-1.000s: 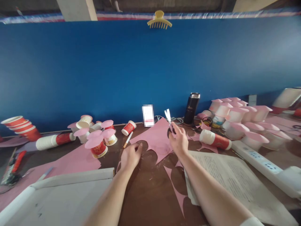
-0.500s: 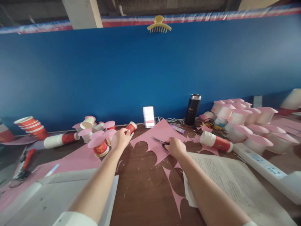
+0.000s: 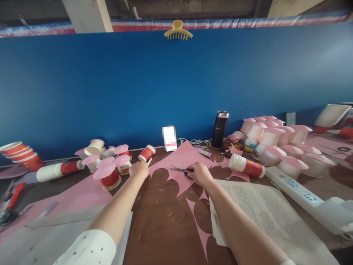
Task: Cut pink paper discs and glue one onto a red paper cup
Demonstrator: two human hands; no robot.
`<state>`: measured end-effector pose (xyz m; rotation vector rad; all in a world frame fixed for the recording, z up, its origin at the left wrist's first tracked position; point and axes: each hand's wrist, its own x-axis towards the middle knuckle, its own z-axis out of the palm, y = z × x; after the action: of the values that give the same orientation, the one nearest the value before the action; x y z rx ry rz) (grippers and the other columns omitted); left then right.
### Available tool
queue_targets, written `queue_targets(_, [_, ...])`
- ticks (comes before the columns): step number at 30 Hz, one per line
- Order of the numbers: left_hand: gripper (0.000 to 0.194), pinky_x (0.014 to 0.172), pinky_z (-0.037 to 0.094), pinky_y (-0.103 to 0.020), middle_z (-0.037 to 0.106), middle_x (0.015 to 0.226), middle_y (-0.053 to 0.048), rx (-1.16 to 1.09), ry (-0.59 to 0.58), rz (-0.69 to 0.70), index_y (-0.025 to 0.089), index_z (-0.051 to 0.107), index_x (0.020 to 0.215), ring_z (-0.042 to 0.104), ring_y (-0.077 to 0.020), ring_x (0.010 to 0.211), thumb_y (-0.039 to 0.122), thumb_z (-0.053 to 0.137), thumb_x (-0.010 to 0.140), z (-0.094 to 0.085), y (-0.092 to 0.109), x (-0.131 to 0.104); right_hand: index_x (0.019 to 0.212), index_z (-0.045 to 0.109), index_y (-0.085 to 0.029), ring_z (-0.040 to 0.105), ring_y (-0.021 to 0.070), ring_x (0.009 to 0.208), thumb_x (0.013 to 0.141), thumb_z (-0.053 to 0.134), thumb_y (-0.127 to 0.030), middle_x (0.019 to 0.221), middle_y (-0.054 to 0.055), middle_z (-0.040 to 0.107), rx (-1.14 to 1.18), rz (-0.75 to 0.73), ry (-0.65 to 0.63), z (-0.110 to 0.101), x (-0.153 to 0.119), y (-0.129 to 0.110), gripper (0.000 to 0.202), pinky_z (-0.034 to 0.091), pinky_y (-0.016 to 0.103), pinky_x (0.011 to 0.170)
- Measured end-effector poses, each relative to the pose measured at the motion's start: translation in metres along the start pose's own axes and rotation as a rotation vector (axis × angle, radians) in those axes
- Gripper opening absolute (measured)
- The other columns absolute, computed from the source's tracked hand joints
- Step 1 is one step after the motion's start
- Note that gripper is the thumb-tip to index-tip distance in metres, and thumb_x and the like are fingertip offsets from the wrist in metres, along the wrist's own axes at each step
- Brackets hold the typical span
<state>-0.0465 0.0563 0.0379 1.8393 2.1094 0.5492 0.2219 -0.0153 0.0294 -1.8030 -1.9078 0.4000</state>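
My right hand (image 3: 202,174) is closed on the dark handles of a pair of scissors (image 3: 180,169), whose blades point left over a pink paper sheet (image 3: 184,156). Round bites have been cut from the sheet's near edge. My left hand (image 3: 139,171) is closed at the sheet's left corner, fingertips turned away from me. A thin white stick (image 3: 149,162) shows right at those fingers; whether they grip it is unclear. Just beyond lies a red paper cup (image 3: 147,152) on its side. Cups topped with pink paper discs (image 3: 106,173) stand left of my left hand.
Along the back are a black flask (image 3: 220,130) and a purple glue stick (image 3: 203,151). To the right are stacked cups (image 3: 246,165), a power strip (image 3: 296,187), a printed sheet (image 3: 256,209) and many pink-topped cups (image 3: 271,136). Pink offcuts (image 3: 198,224) lie in front.
My left hand has come down and nearer, away from the red cup, to the white stick. The right hand still holds the scissors over the pink sheet. The whole view has shifted slightly.
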Motion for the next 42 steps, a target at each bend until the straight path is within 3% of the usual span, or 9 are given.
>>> queue_targets(6, [0.016,0.068,0.046,-0.035,0.069,0.086,-0.013,0.132,0.007,-0.029,0.016,0.065,0.080,0.065,-0.0302,0.085,0.028,0.064,0.070,-0.013,-0.002,-0.013,0.089,0.075,-0.020,0.063,0.0177,0.080,0.064,0.062,-0.015,0.088,0.002,0.073,0.382,-0.086,-0.084,0.011,0.005,0.005,0.029,0.044,0.023,0.067])
queue_targets(10, [0.025,0.060,0.045,-0.029,0.068,0.067,-0.005,-0.260,-0.091,0.057,0.017,0.064,0.084,0.064,-0.0206,0.064,0.039,0.061,0.072,-0.016,-0.001,-0.029,0.093,0.075,-0.022,0.063,0.0169,0.079,0.070,0.059,-0.022,0.093,0.003,0.072,0.559,0.048,0.095,0.016,0.009,0.005,0.027,0.048,0.026,0.072])
queue_targets(13, [0.036,0.062,0.048,-0.028,0.071,0.080,-0.008,-0.624,-0.254,0.165,0.014,0.062,0.088,0.065,-0.0186,0.069,0.043,0.067,0.069,-0.009,0.007,-0.047,0.090,0.074,-0.020,0.062,0.0163,0.078,0.077,0.057,-0.033,0.089,0.004,0.070,0.756,0.043,0.193,0.015,0.008,-0.002,0.025,0.050,0.025,0.065])
queue_targets(20, [0.042,0.072,0.051,-0.029,0.071,0.091,-0.008,-0.822,-0.408,0.282,0.014,0.066,0.091,0.066,-0.0190,0.079,0.050,0.070,0.069,0.016,0.039,-0.080,0.080,0.067,-0.014,0.035,0.0039,0.041,0.076,0.061,-0.057,0.058,-0.002,0.054,1.101,-0.038,-0.157,0.027,-0.002,-0.018,0.043,0.023,0.018,0.038])
queue_targets(23, [0.051,0.068,0.054,-0.031,0.071,0.093,-0.010,-0.913,-0.429,0.243,0.014,0.065,0.101,0.067,-0.0201,0.079,0.059,0.054,0.079,0.025,0.040,-0.084,0.083,0.065,-0.013,0.032,0.0033,0.039,0.074,0.063,-0.058,0.058,-0.003,0.052,1.279,0.033,-0.164,0.029,0.000,-0.018,0.046,0.018,0.018,0.035])
queue_targets(27, [0.055,0.060,0.055,-0.030,0.070,0.090,-0.010,-0.943,-0.410,0.225,0.013,0.063,0.105,0.066,-0.0187,0.073,0.061,0.051,0.080,0.030,0.036,-0.085,0.084,0.065,-0.014,0.030,0.0029,0.036,0.072,0.067,-0.055,0.055,-0.005,0.049,1.396,0.077,-0.097,0.026,0.003,-0.016,0.043,0.019,0.018,0.033])
queue_targets(34, [0.048,0.056,0.050,-0.027,0.064,0.073,-0.003,-0.882,-0.340,0.332,0.014,0.065,0.100,0.059,-0.0142,0.059,0.056,0.055,0.079,0.033,0.040,-0.088,0.087,0.067,-0.013,0.038,0.0037,0.043,0.073,0.068,-0.052,0.061,-0.003,0.052,1.371,0.054,-0.215,0.028,-0.003,-0.024,0.042,0.025,0.018,0.038])
queue_targets(38, [0.044,0.056,0.044,-0.026,0.060,0.065,-0.001,-0.632,-0.231,0.416,0.017,0.063,0.089,0.056,-0.0139,0.053,0.055,0.042,0.087,0.030,0.039,-0.093,0.078,0.066,-0.013,0.038,0.0040,0.040,0.074,0.065,-0.056,0.058,-0.003,0.052,1.294,0.063,-0.183,0.032,-0.003,-0.025,0.043,0.024,0.019,0.038])
queue_targets(42, [0.042,0.065,0.039,-0.028,0.061,0.070,-0.004,-0.333,-0.059,0.532,0.020,0.056,0.075,0.058,-0.0180,0.069,0.048,0.032,0.093,0.027,0.036,-0.098,0.071,0.063,-0.014,0.036,0.0042,0.038,0.076,0.062,-0.058,0.052,-0.004,0.049,1.263,0.065,-0.172,0.034,-0.003,-0.024,0.045,0.023,0.019,0.037])
